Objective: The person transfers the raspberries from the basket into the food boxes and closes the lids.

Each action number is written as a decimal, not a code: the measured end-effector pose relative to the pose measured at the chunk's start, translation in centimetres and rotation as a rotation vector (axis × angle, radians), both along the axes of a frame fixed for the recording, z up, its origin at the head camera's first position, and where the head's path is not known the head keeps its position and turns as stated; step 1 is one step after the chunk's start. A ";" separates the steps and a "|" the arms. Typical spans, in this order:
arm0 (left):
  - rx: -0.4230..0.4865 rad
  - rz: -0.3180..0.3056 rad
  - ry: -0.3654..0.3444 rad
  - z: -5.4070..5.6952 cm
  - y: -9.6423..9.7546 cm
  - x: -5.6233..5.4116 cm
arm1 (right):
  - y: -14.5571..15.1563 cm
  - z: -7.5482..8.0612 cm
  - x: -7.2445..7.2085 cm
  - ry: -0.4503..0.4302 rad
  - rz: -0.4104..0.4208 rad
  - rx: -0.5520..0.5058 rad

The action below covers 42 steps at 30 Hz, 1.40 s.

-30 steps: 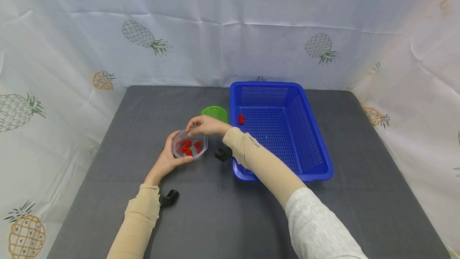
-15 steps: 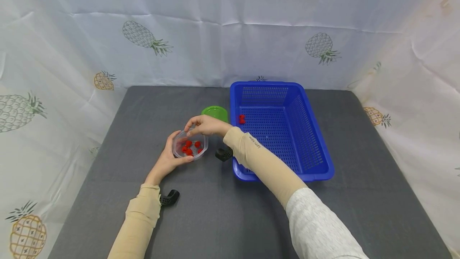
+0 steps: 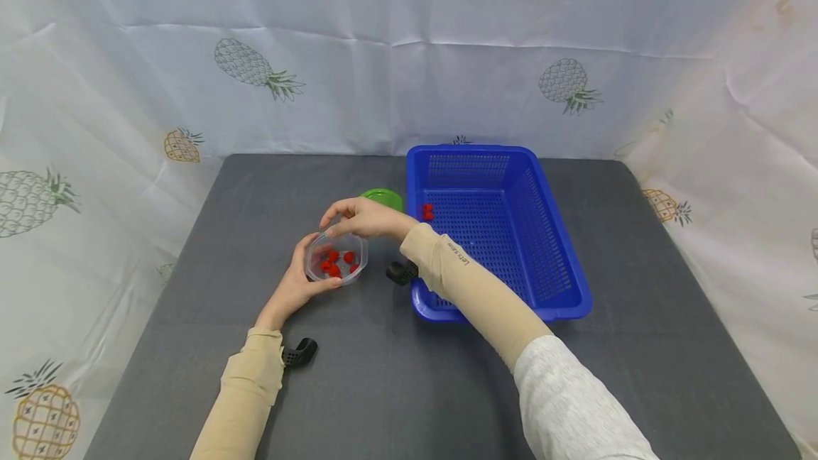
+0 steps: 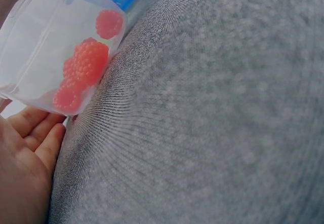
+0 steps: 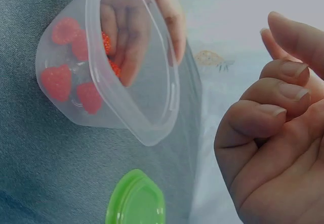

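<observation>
My left hand (image 3: 298,282) grips a clear plastic container (image 5: 129,125), thumb on the near side and fingers around the far side. Several red raspberries (image 4: 91,62) lie in its bottom. Just above the container's far rim is my right hand (image 3: 367,220); in the right wrist view its fingers (image 5: 253,117) are loosely curled and nothing shows between them. Beyond the right hand, a green lid (image 3: 385,196) lies on the table, partly hidden by that hand.
A blue perforated basket (image 3: 498,226) stands right of the container, with two raspberries (image 3: 428,211) near its left wall. The right forearm crosses over its front left corner. A dark grey cloth (image 3: 383,375) covers the table, and a pineapple-print sheet (image 3: 409,84) hangs behind it.
My right hand has shifted slightly left and away from me, toward the container's far rim, covering more of the green lid. The left hand and container stay in place.
</observation>
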<state>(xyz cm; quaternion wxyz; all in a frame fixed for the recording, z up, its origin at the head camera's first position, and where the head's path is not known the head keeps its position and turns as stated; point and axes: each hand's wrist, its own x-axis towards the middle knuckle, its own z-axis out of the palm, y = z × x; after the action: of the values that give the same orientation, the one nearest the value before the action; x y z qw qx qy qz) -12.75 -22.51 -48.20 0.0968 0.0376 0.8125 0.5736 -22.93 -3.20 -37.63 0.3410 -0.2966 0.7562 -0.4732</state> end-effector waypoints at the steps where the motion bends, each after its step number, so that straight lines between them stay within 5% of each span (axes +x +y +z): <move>1: 0.008 -0.004 0.000 0.2 0.0 0.0 | 0.1 0.2 0.0 -0.001 -0.005 -0.006; 8: 0.015 -0.023 0.009 2.5 0.8 0.8 | 0.9 1.2 0.3 -0.001 -0.039 -0.042; 12: 0.019 -0.016 0.000 2.6 0.8 0.8 | 1.6 1.7 0.3 0.023 -0.050 -0.058; 19: 0.030 -0.003 0.038 0.0 0.2 0.0 | 2.8 2.2 0.3 -0.003 -0.076 -0.097; 42: 0.017 0.005 0.050 -0.1 0.3 0.0 | 8.4 3.1 -0.4 0.017 -0.200 -0.188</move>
<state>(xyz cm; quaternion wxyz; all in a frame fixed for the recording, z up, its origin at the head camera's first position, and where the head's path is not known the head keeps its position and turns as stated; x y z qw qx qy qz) -12.75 -22.23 -48.26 0.0747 0.0506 0.8100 0.5795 -23.32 5.19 -34.51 0.2563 -0.2544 0.7372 -0.5711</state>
